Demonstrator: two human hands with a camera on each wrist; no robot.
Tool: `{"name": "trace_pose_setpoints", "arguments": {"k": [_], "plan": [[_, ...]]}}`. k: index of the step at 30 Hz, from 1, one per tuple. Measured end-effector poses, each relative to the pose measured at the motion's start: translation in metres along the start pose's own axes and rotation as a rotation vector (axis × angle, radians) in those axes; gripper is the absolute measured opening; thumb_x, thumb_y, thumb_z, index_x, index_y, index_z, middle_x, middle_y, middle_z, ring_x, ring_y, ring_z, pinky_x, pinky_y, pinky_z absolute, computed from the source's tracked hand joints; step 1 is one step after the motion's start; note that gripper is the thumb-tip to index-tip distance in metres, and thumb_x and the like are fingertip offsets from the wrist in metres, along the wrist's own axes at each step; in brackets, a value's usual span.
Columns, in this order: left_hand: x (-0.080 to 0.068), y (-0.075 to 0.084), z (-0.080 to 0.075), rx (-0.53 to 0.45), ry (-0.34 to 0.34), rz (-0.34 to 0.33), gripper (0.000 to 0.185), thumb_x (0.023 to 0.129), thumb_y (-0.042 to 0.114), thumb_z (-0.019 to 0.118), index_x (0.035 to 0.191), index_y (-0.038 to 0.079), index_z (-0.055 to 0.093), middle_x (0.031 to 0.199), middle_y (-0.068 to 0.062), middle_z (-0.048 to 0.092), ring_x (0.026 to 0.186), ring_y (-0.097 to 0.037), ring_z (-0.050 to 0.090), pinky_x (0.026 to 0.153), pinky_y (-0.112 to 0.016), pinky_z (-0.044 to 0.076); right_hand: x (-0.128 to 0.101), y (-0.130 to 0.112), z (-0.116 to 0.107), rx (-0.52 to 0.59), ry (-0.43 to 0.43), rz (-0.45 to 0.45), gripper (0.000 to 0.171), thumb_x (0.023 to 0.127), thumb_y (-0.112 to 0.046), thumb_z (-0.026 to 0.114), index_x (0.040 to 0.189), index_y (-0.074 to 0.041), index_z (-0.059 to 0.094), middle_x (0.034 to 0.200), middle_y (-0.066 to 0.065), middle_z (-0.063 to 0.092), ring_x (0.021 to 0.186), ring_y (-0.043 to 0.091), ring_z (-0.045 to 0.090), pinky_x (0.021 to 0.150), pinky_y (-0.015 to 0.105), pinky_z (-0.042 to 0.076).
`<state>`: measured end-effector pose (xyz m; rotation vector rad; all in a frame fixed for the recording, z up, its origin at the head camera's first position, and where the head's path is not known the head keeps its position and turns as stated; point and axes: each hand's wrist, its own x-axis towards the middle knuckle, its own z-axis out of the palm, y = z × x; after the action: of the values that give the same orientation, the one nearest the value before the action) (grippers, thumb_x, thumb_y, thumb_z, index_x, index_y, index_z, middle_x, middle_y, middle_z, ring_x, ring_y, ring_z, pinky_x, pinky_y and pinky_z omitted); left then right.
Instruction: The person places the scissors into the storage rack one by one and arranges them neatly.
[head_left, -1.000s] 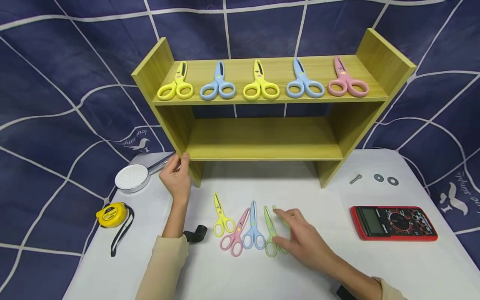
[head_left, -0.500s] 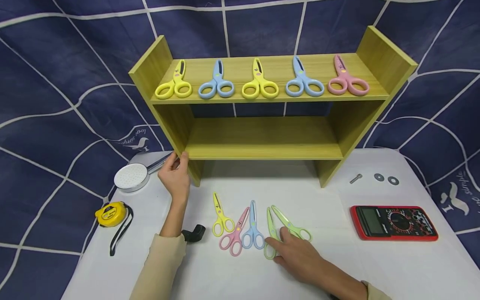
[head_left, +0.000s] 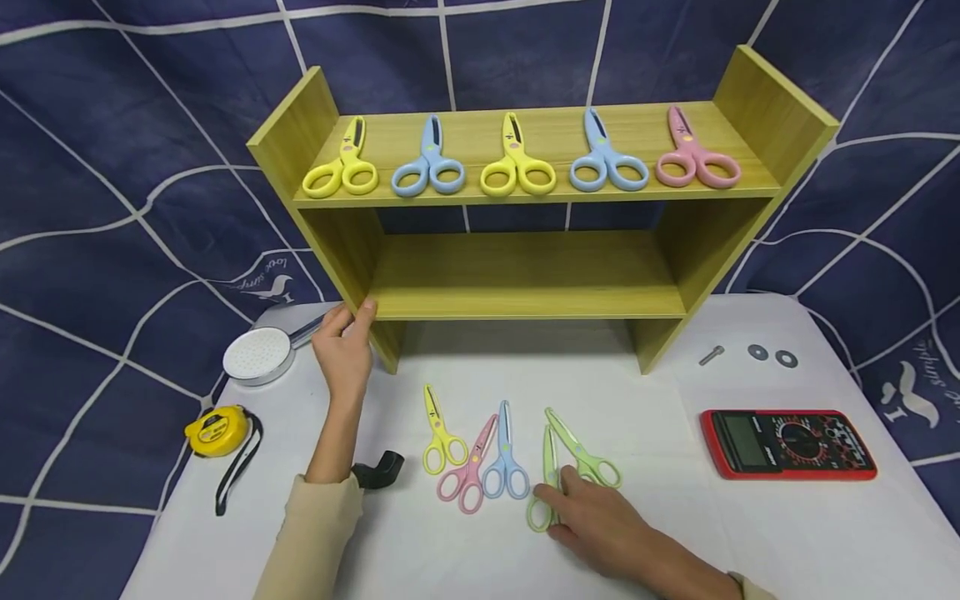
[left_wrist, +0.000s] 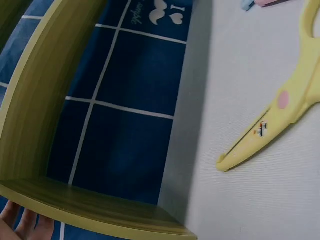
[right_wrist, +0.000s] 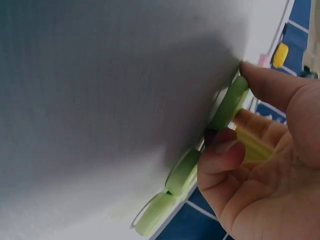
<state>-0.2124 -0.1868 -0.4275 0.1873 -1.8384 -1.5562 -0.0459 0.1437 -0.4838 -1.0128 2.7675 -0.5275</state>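
My left hand (head_left: 349,322) grips the front left corner of the wooden shelf (head_left: 525,275), thumb on its front edge; in the left wrist view its fingertips (left_wrist: 20,222) show under the shelf board (left_wrist: 75,205). My right hand (head_left: 558,493) pinches the handle of a green scissors (head_left: 550,467) lying on the white table (head_left: 675,533). The right wrist view shows thumb and finger closed on that green handle loop (right_wrist: 227,105). A second green scissors (head_left: 585,457) lies just to its right. Blue scissors (head_left: 506,462), pink scissors (head_left: 468,471) and yellow scissors (head_left: 438,433) lie to the left.
Several scissors line the top shelf, from a yellow pair (head_left: 341,162) to a pink pair (head_left: 693,158). A shower head (head_left: 258,354), yellow tape measure (head_left: 217,429) and black part (head_left: 378,468) sit left. A red multimeter (head_left: 787,444), bolt (head_left: 711,356) and washers (head_left: 772,357) sit right.
My right hand drew back toward the near edge, uncovering the second green scissors, and closed on the left green pair's handle, which shifted slightly nearer. The left hand stayed on the shelf.
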Motion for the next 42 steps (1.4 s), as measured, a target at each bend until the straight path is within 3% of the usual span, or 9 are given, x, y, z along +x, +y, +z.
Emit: {"name": "trace_pose_setpoints", "arguments": {"k": [3,6,11,15,20,24,27,36,42], "plan": [[0.000,-0.001,0.001,-0.060,0.008,-0.001,0.020,0.089,0.008,0.072,0.098,-0.010,0.074,0.108,-0.016,0.069,0.101,-0.015,0.062,0.090,-0.025,0.047,0.001,-0.002,0.002,-0.017,0.026,-0.012,0.045,0.081,-0.020,0.080,0.123,-0.018,0.063,0.087,-0.005,0.039,0.061,0.005,0.033,0.048,0.019,0.032],[-0.001,-0.005,0.003,-0.150,0.023,-0.002,0.019,0.089,0.003,0.070,0.097,-0.014,0.072,0.106,-0.013,0.071,0.096,-0.014,0.065,0.081,-0.023,0.052,0.002,-0.004,0.004,-0.028,0.068,-0.028,0.047,0.078,-0.018,0.081,0.121,-0.020,0.064,0.084,-0.007,0.038,0.060,0.004,0.032,0.048,0.018,0.029],[-0.001,-0.016,0.008,-0.293,0.037,0.033,0.018,0.088,-0.005,0.066,0.097,-0.021,0.068,0.100,-0.005,0.071,0.090,-0.012,0.063,0.074,-0.019,0.051,0.009,-0.005,0.000,-0.074,0.220,-0.132,0.049,0.072,-0.018,0.083,0.118,-0.021,0.065,0.083,-0.008,0.037,0.059,0.002,0.031,0.046,0.014,0.025],[0.000,-0.022,0.011,-0.343,0.045,0.056,0.018,0.087,-0.009,0.063,0.096,-0.024,0.066,0.099,-0.003,0.070,0.091,-0.012,0.062,0.074,-0.020,0.050,0.024,-0.009,-0.022,-0.088,0.321,-0.213,0.050,0.072,-0.014,0.081,0.119,-0.019,0.064,0.086,-0.006,0.040,0.058,0.001,0.034,0.045,0.011,0.027],[0.000,-0.024,0.014,-0.348,0.053,0.067,0.017,0.087,-0.004,0.066,0.094,-0.020,0.069,0.099,-0.004,0.070,0.091,-0.015,0.062,0.075,-0.021,0.050,0.046,-0.016,-0.061,-0.030,0.461,-0.228,0.047,0.077,-0.010,0.075,0.122,-0.018,0.063,0.092,0.000,0.044,0.059,0.003,0.035,0.045,0.012,0.030],[-0.004,-0.007,0.013,-0.316,0.043,0.073,0.020,0.087,-0.003,0.065,0.095,-0.021,0.068,0.100,-0.005,0.070,0.091,-0.013,0.062,0.075,-0.021,0.050,0.066,-0.023,-0.088,0.006,0.551,-0.193,0.044,0.082,-0.011,0.070,0.125,-0.016,0.063,0.094,0.004,0.047,0.058,0.006,0.035,0.044,0.016,0.031],[-0.008,0.006,0.011,-0.311,0.047,0.084,0.020,0.087,-0.005,0.063,0.093,-0.024,0.066,0.098,-0.003,0.070,0.089,-0.010,0.061,0.072,-0.019,0.048,0.082,-0.027,-0.103,0.044,0.519,-0.156,0.046,0.083,-0.009,0.068,0.128,-0.015,0.064,0.094,0.005,0.048,0.055,0.007,0.035,0.045,0.020,0.033],[-0.007,0.005,0.014,-0.317,0.066,0.081,0.020,0.086,-0.006,0.063,0.092,-0.024,0.066,0.094,0.003,0.069,0.088,-0.008,0.060,0.070,-0.019,0.049,0.123,-0.036,-0.123,0.247,0.228,-0.031,0.051,0.089,-0.018,0.074,0.138,-0.016,0.060,0.096,0.000,0.052,0.072,0.011,0.043,0.057,0.027,0.042],[-0.007,0.005,0.013,-0.327,0.060,0.068,0.021,0.085,-0.005,0.064,0.093,-0.025,0.065,0.095,0.001,0.069,0.090,-0.010,0.060,0.071,-0.018,0.049,0.151,-0.048,-0.123,0.193,0.344,-0.046,0.050,0.088,-0.024,0.076,0.134,-0.010,0.062,0.103,0.003,0.064,0.083,0.015,0.057,0.069,0.033,0.049]]}}
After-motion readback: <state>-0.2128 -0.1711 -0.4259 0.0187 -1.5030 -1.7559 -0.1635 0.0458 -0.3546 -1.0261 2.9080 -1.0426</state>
